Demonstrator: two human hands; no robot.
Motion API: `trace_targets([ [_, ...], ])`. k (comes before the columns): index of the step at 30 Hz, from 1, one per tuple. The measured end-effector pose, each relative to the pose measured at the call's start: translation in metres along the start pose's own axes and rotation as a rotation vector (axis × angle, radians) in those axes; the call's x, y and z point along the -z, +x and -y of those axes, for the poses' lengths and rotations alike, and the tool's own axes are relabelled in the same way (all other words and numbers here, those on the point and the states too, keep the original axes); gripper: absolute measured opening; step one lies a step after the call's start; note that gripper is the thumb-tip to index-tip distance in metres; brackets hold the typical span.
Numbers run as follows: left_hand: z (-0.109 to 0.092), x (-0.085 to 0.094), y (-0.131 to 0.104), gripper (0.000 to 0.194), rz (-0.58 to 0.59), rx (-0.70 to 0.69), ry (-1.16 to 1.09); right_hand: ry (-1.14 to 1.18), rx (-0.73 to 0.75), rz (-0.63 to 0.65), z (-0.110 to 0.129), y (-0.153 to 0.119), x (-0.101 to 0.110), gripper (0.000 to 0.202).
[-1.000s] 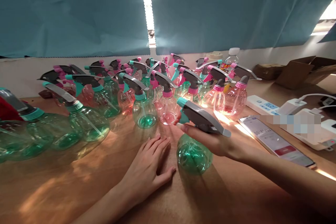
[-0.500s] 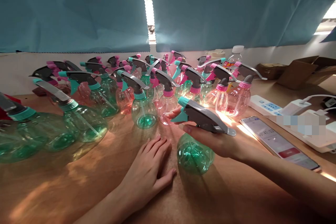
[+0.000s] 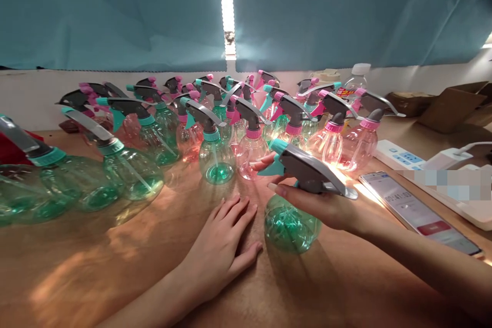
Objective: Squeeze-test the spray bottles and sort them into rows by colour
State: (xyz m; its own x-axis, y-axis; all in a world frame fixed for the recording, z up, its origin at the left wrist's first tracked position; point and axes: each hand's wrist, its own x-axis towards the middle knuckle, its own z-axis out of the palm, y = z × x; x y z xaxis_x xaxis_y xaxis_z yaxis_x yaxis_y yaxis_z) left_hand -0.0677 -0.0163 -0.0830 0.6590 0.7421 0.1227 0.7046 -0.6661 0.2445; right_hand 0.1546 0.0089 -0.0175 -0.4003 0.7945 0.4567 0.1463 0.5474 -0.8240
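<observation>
A clear green spray bottle with a grey and teal trigger head stands on the wooden table right of centre. My right hand wraps round its neck below the head, thumb toward me and fingertips showing past the trigger. The neck itself is hidden by the hand. My left hand lies palm down on the table, left of that bottle, fingers stretched out and touching nothing but the tabletop. Just beyond its fingertips stands another green spray bottle, beside a pink spray bottle.
Several more green and pink spray bottles crowd the back and left. At the right lie a phone with a running timer and a white power strip with a plugged-in charger. Behind them is an open cardboard box. A blue curtain hangs behind.
The whole view has shifted slightly, so things appear a little farther right. Both hands keep their poses, the right one still round the green bottle's neck.
</observation>
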Motion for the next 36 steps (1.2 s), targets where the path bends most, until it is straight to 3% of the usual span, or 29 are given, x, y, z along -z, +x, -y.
trace_targets([
  [6, 0.002, -0.004, -0.001, 0.058, -0.021, -0.002, -0.005, -0.039, -0.060, -0.002, -0.004, -0.002, -0.001, 0.031],
  [14, 0.001, 0.000, 0.000, 0.057, -0.011, -0.005, 0.002, -0.015, -0.031, -0.134, 0.004, -0.001, -0.011, 0.035],
  [19, 0.001, -0.001, 0.000, 0.055, -0.023, -0.014, 0.026, -0.026, -0.023, -0.111, 0.006, 0.000, -0.009, 0.025],
  [24, 0.003, -0.004, -0.002, 0.056, -0.036, -0.022, 0.039, 0.055, -0.010, -0.114, 0.000, 0.000, -0.011, 0.032],
  [28, 0.003, -0.004, -0.002, 0.056, -0.024, -0.021, 0.043, 0.033, 0.005, -0.080, -0.006, -0.001, -0.008, 0.027],
  [33, 0.001, 0.000, -0.001, 0.056, -0.014, -0.022, 0.037, -0.024, -0.093, 0.037, -0.007, -0.002, 0.001, 0.052],
  [36, 0.001, -0.001, -0.001, 0.056, -0.015, -0.022, 0.038, 0.001, -0.079, 0.025, -0.007, -0.003, 0.001, 0.054],
])
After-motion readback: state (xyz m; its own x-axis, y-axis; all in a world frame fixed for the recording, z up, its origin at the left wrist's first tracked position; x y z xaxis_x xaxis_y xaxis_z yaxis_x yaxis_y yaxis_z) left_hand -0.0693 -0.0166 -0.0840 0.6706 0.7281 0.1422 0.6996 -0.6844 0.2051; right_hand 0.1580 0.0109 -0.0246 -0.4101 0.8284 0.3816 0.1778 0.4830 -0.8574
